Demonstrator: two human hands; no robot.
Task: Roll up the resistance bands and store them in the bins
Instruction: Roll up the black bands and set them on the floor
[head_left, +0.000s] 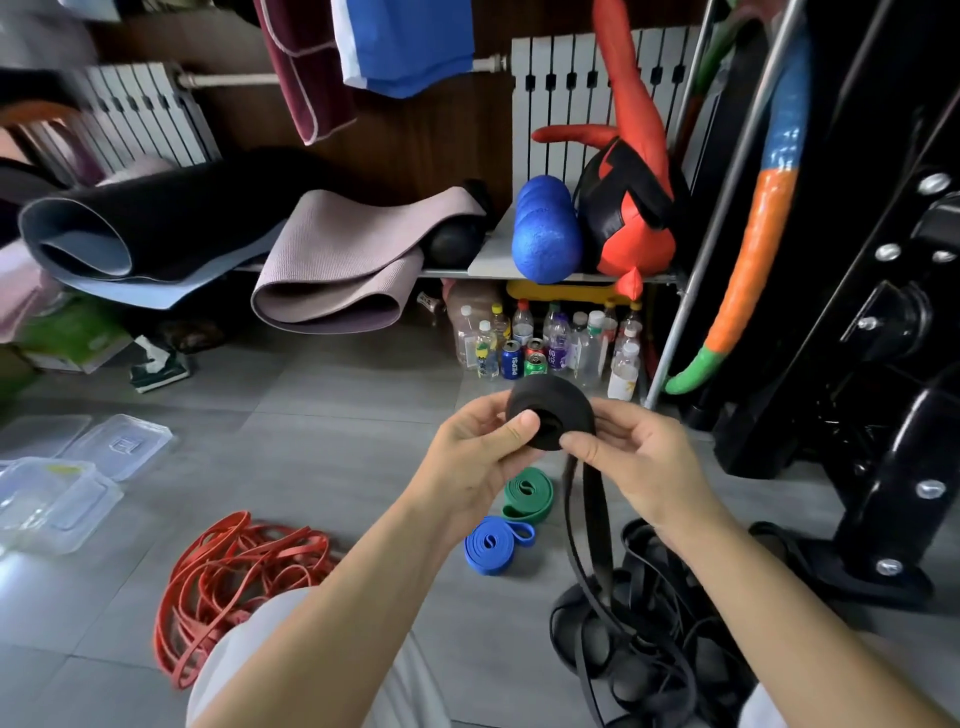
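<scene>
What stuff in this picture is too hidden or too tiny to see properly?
Head view only:
- black roll: its middle is partly covered by the left hand and the right hand, so its turns cannot be counted.
- black band pile: tangled, cut off by the bottom edge.
- red bands: partly behind the knee.
- clear bins: cut by the left edge; contents unclear.
- bottles: labels mostly too small.

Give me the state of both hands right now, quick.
Left hand: grips the black band roll.
Right hand: pinches the same roll.
</scene>
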